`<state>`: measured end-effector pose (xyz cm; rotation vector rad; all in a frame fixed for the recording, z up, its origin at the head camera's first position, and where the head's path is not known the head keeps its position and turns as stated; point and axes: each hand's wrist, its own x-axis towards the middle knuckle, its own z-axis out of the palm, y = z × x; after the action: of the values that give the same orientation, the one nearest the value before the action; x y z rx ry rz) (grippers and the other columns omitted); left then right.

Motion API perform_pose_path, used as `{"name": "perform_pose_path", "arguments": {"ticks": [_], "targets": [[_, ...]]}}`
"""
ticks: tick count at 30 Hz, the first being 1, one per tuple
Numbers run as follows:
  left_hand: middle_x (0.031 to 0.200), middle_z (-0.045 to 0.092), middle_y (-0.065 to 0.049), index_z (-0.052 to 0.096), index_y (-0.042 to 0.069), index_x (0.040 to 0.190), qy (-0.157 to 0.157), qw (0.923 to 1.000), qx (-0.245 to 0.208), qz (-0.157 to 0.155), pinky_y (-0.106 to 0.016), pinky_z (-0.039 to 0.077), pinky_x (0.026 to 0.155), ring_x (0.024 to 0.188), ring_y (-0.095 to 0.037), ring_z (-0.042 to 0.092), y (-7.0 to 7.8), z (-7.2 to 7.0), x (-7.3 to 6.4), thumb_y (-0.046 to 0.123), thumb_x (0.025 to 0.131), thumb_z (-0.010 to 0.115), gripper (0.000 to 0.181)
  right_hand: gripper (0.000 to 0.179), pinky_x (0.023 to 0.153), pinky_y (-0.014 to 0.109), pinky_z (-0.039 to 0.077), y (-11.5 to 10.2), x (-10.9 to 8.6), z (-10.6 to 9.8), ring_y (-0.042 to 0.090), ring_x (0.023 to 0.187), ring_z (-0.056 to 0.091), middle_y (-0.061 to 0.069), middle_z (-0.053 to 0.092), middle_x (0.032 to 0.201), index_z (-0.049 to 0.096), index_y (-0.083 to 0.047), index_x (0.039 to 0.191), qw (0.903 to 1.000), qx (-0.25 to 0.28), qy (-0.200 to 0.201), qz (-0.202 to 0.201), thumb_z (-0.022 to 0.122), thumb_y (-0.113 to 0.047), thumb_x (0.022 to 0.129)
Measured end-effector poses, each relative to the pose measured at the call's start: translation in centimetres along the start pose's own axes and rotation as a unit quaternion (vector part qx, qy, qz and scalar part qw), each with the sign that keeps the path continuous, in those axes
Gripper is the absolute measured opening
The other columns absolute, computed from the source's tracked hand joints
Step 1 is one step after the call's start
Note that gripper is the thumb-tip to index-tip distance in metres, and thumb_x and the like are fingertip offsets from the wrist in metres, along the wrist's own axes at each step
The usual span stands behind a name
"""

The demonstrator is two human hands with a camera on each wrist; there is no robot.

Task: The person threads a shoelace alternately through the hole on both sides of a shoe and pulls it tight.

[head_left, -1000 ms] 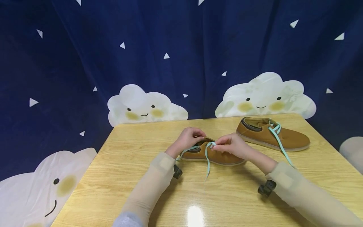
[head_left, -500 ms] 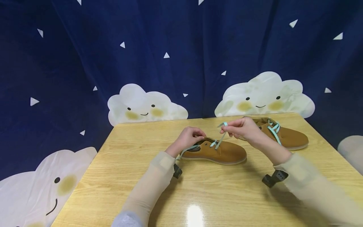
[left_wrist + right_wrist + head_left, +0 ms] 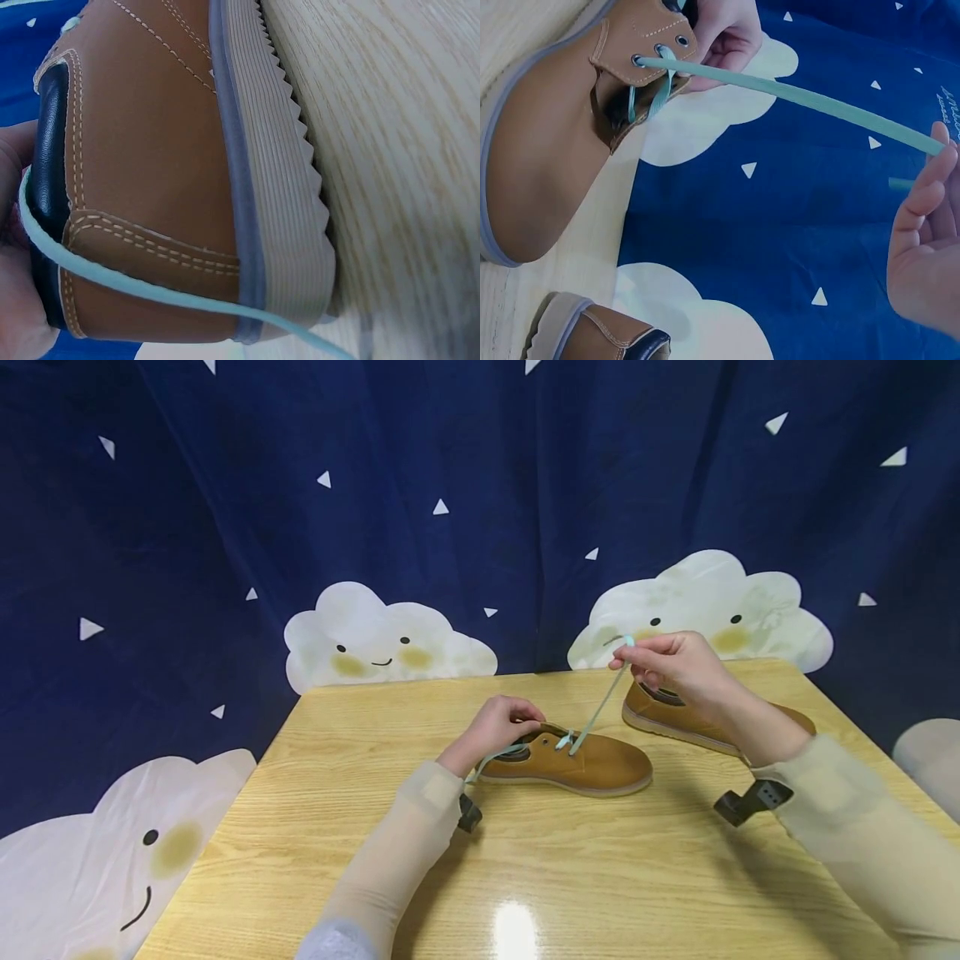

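A brown leather shoe [image 3: 611,764] lies sole-down on the table, toe to the right. My left hand [image 3: 495,731] grips it at the opening, the fingers partly hidden behind the collar. My right hand [image 3: 686,670] pinches a mint-green shoelace [image 3: 602,703] above and to the right of the shoe. Stretched taut, the lace runs down to an eyelet, and its short end hangs over the fingers. In the right wrist view the lace enters a metal eyelet [image 3: 638,60]. Another lace end [image 3: 142,289] trails loosely across the heel side in the left wrist view.
A second brown shoe [image 3: 671,727] stands farther back on the right, partly hidden behind my right hand and forearm. Both shoes rest on a wooden table [image 3: 360,727]. Behind its far edge hangs a dark blue curtain [image 3: 420,552] with clouds and white triangles.
My right hand has moved up and to the right from the shoe, drawing the lace through the eyelet into a longer, straight stretch. The left hand and the shoe have stayed in place.
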<state>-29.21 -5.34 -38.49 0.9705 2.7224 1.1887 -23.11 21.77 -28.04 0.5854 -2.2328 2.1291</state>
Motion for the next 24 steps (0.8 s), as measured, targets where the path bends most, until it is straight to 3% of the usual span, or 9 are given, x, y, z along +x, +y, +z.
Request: {"name": "perform_pose_path", "arguments": {"ticks": [4, 8, 13, 16, 18, 21, 24], "targets": [[0.093, 0.072, -0.001, 0.075, 0.008, 0.097, 0.000, 1.0000, -0.002, -0.001, -0.019, 0.049, 0.080, 0.087, -0.010, 0.065, -0.1, 0.1, 0.0, 0.009, 0.092, 0.068, 0.008, 0.015, 0.050, 0.018, 0.038, 0.1, 0.2, -0.2, 0.008, 0.060, 0.052, 0.000, 0.070, 0.080, 0.076, -0.008, 0.092, 0.9988, 0.049, -0.001, 0.010, 0.062, -0.011, 0.096], [0.093, 0.071, -0.001, 0.075, 0.008, 0.097, -0.001, 1.0000, -0.004, 0.002, -0.019, 0.049, 0.080, 0.087, -0.010, 0.065, -0.1, 0.3, 0.0, 0.009, 0.092, 0.068, 0.009, 0.016, 0.049, 0.017, 0.039, -0.2, 0.6, -0.9, 0.007, 0.058, 0.052, -0.001, 0.069, 0.078, 0.076, -0.009, 0.095, 0.9967, 0.079, 0.017, -0.005, 0.060, -0.011, 0.098], [0.093, 0.071, -0.001, 0.075, 0.008, 0.097, 0.002, 1.0000, -0.003, 0.005, -0.020, 0.049, 0.080, 0.087, -0.010, 0.065, 0.0, 0.2, 0.1, 0.008, 0.092, 0.067, 0.009, 0.017, 0.047, 0.018, 0.035, -0.6, 1.4, -1.8, 0.008, 0.057, 0.051, -0.001, 0.069, 0.075, 0.077, -0.008, 0.093, 0.9969, 0.057, 0.040, -0.038, 0.060, -0.009, 0.097], [0.094, 0.071, -0.001, 0.075, 0.008, 0.097, 0.001, 1.0000, -0.004, 0.002, -0.020, 0.049, 0.080, 0.087, -0.010, 0.065, 0.0, 0.2, 0.1, 0.008, 0.092, 0.067, 0.009, 0.014, 0.046, 0.018, 0.034, -0.1, 1.7, -1.8, 0.008, 0.055, 0.048, -0.002, 0.067, 0.072, 0.077, -0.010, 0.093, 0.9976, -0.022, 0.059, -0.028, 0.063, -0.013, 0.096], [0.094, 0.071, -0.001, 0.075, 0.008, 0.097, -0.002, 1.0000, -0.006, 0.000, -0.020, 0.050, 0.080, 0.087, -0.010, 0.065, 0.0, 0.1, 0.0, 0.008, 0.092, 0.067, 0.009, 0.015, 0.045, 0.019, 0.035, 0.6, 1.9, -1.5, 0.008, 0.054, 0.047, -0.003, 0.067, 0.071, 0.075, -0.004, 0.097, 0.9937, -0.092, 0.061, -0.024, 0.064, -0.013, 0.096], [0.094, 0.072, -0.001, 0.075, 0.008, 0.098, -0.003, 0.9999, -0.009, -0.005, -0.020, 0.050, 0.079, 0.087, -0.010, 0.066, -0.1, 0.1, 0.0, 0.009, 0.092, 0.068, 0.009, 0.020, 0.046, 0.021, 0.040, 2.2, 2.1, -0.8, 0.009, 0.053, 0.049, -0.001, 0.066, 0.071, 0.071, 0.004, 0.102, 0.9787, -0.199, 0.044, -0.023, 0.063, -0.013, 0.096], [0.093, 0.072, 0.001, 0.075, 0.009, 0.098, -0.002, 0.9999, -0.009, -0.008, -0.021, 0.050, 0.078, 0.086, -0.010, 0.066, -0.2, 0.2, 0.0, 0.011, 0.092, 0.068, 0.009, 0.022, 0.049, 0.023, 0.041, 3.9, 2.4, 0.1, 0.012, 0.055, 0.052, 0.003, 0.066, 0.071, 0.070, 0.005, 0.105, 0.9548, -0.295, 0.014, -0.035, 0.063, -0.013, 0.096]]}}
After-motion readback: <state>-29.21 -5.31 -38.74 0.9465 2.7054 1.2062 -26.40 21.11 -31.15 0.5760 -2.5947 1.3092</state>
